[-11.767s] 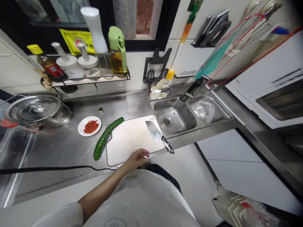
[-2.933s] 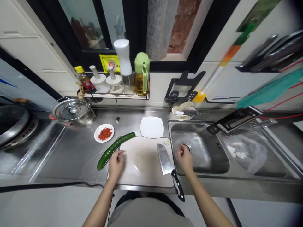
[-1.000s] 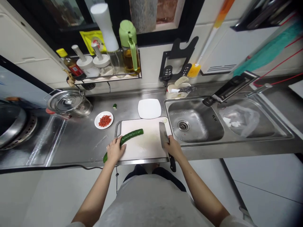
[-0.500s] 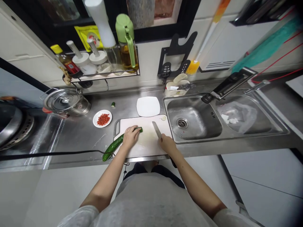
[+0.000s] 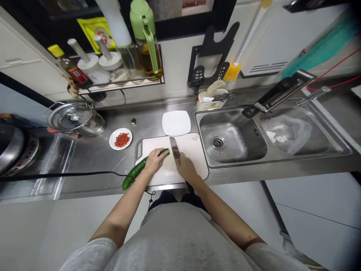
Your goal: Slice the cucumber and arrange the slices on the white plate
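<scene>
A long green cucumber (image 5: pixel 134 174) lies slantwise across the left part of the white cutting board (image 5: pixel 194 162), its lower end past the board's edge. My left hand (image 5: pixel 154 160) presses down on it near its cut end, fingers closed over the top. In my right hand (image 5: pixel 186 166) is a knife (image 5: pixel 174 147), the blade pointing away from me just right of that cut end; a narrow gap seems to separate them. A thin pale slice (image 5: pixel 194 137) rests at the board's upper right corner.
Behind the board sits a white square plate (image 5: pixel 176 123). To the left are a small plate of red pieces (image 5: pixel 122 139), a cucumber stub (image 5: pixel 133 121) and a lidded steel pot (image 5: pixel 77 119). A sink (image 5: pixel 234 139) adjoins on the right. A black cable (image 5: pixel 84 173) crosses the cucumber.
My right hand has brought the knife leftward, close to the cucumber's cut end. The left hand still holds the cucumber in about the same place. The view has tilted slightly.
</scene>
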`<state>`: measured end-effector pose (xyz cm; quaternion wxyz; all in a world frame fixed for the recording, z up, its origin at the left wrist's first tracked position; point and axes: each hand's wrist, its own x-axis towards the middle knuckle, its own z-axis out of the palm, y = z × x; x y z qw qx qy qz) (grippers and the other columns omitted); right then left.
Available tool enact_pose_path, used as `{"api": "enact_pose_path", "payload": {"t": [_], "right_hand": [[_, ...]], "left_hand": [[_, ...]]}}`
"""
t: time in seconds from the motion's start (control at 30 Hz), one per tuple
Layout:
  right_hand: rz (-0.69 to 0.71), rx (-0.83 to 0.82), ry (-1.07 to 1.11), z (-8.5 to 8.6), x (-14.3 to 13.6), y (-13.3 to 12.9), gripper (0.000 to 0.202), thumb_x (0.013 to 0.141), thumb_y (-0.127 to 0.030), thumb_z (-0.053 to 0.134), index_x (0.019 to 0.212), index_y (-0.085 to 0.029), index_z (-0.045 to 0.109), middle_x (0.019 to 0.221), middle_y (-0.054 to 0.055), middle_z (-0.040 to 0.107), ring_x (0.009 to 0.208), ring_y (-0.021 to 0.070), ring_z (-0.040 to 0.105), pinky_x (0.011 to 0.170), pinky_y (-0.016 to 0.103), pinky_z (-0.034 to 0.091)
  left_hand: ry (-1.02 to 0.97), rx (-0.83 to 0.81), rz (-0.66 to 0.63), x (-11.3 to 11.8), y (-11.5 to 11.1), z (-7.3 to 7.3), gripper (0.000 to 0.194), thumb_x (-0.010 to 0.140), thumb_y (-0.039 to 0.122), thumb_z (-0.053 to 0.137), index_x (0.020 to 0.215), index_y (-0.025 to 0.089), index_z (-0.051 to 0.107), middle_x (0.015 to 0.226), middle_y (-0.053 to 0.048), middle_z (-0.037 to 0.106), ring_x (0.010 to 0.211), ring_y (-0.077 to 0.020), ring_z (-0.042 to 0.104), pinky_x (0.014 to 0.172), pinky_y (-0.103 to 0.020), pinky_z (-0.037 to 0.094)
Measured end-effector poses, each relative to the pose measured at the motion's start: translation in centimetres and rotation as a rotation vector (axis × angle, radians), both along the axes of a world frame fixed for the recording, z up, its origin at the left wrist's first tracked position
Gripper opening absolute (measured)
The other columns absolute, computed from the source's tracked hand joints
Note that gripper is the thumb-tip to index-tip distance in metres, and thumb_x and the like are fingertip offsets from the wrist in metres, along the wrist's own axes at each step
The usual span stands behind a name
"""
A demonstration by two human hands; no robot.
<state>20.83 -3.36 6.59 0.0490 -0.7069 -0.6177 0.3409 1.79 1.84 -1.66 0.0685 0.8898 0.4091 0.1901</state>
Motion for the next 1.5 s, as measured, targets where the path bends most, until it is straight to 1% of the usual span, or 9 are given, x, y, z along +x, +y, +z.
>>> {"api": "enact_pose_path", "payload": {"t": [0.23, 0.4, 0.53, 0.7, 0.83, 1.03, 1.13, 1.3, 1.5], "right_hand": [[0.014, 0.01, 0.036, -0.8, -0.7, 0.0, 0.029, 0.096, -0.02, 0.033, 0.123, -0.013, 0.041, 0.1, 0.013, 0.066, 0.093, 0.0223, 0.063, 0.074, 0.029, 0.042], [0.032, 0.002, 0.031, -1.1, -1.0, 0.1, 0.029, 0.095, -0.019, 0.034, 0.122, -0.013, 0.041, 0.101, 0.013, 0.066, 0.094, 0.0221, 0.063, 0.074, 0.028, 0.042], [0.031, -0.007, 0.041, -1.1, -1.1, 0.2, 0.028, 0.094, -0.019, 0.034, 0.121, -0.013, 0.042, 0.101, 0.013, 0.066, 0.093, 0.0216, 0.063, 0.074, 0.027, 0.042], [0.037, -0.023, 0.036, -0.8, -1.1, 0.3, 0.03, 0.094, -0.019, 0.033, 0.122, -0.013, 0.042, 0.101, 0.012, 0.066, 0.09, 0.022, 0.062, 0.074, 0.029, 0.043], [0.046, -0.035, 0.036, -0.5, -1.1, 0.2, 0.035, 0.094, -0.019, 0.032, 0.128, -0.012, 0.04, 0.102, 0.013, 0.065, 0.09, 0.0214, 0.062, 0.075, 0.029, 0.043], [0.084, -0.068, 0.034, 0.0, -0.8, -0.6, 0.042, 0.093, -0.018, 0.035, 0.133, -0.008, 0.037, 0.107, 0.015, 0.065, 0.092, 0.0222, 0.062, 0.077, 0.029, 0.044], [0.1, -0.089, 0.015, 0.3, -0.7, -1.0, 0.045, 0.092, -0.018, 0.033, 0.136, -0.007, 0.036, 0.105, 0.016, 0.065, 0.092, 0.0228, 0.062, 0.079, 0.031, 0.044], [0.113, -0.102, 0.008, 0.9, -0.7, -1.1, 0.045, 0.09, -0.016, 0.034, 0.133, -0.009, 0.04, 0.104, 0.016, 0.066, 0.093, 0.0231, 0.062, 0.08, 0.033, 0.045], [0.142, -0.113, 0.001, 1.1, -0.7, -1.0, 0.04, 0.088, -0.015, 0.035, 0.126, -0.01, 0.047, 0.105, 0.017, 0.066, 0.094, 0.023, 0.062, 0.082, 0.032, 0.046]], "left_hand": [[-0.01, 0.032, -0.015, -0.1, -0.1, -0.5, 0.043, 0.09, 0.014, 0.045, 0.13, 0.027, 0.055, 0.122, -0.01, 0.057, 0.111, -0.0227, 0.051, 0.094, -0.04, 0.046], [-0.006, 0.052, -0.025, 0.0, 0.0, -0.6, 0.043, 0.091, 0.015, 0.045, 0.13, 0.026, 0.056, 0.122, -0.01, 0.057, 0.111, -0.0228, 0.051, 0.093, -0.04, 0.046], [-0.012, 0.027, -0.019, -0.1, 0.0, -0.6, 0.043, 0.091, 0.015, 0.045, 0.131, 0.026, 0.055, 0.123, -0.011, 0.057, 0.111, -0.0231, 0.051, 0.094, -0.041, 0.046], [-0.027, -0.017, -0.013, -0.1, -0.1, -0.7, 0.044, 0.091, 0.016, 0.044, 0.132, 0.028, 0.054, 0.123, -0.011, 0.057, 0.113, -0.0235, 0.05, 0.095, -0.043, 0.045], [-0.025, -0.014, -0.007, -0.1, 0.0, -0.7, 0.044, 0.091, 0.016, 0.044, 0.132, 0.029, 0.054, 0.123, -0.01, 0.057, 0.113, -0.0234, 0.051, 0.095, -0.042, 0.046], [-0.029, -0.002, -0.007, -0.1, 0.0, -0.8, 0.042, 0.091, 0.016, 0.045, 0.13, 0.027, 0.056, 0.123, -0.01, 0.058, 0.113, -0.0231, 0.051, 0.095, -0.042, 0.046], [-0.034, -0.012, -0.008, -0.1, 0.0, -1.0, 0.043, 0.091, 0.015, 0.045, 0.13, 0.027, 0.056, 0.124, -0.01, 0.058, 0.114, -0.023, 0.051, 0.095, -0.042, 0.046], [-0.05, -0.022, -0.002, -0.1, 0.0, -1.0, 0.041, 0.091, 0.016, 0.046, 0.129, 0.027, 0.057, 0.124, -0.01, 0.059, 0.114, -0.0231, 0.052, 0.095, -0.042, 0.046], [-0.063, -0.048, -0.004, 0.0, 0.0, -0.8, 0.041, 0.092, 0.018, 0.044, 0.13, 0.027, 0.056, 0.124, -0.01, 0.059, 0.115, -0.0232, 0.051, 0.096, -0.043, 0.046]]}}
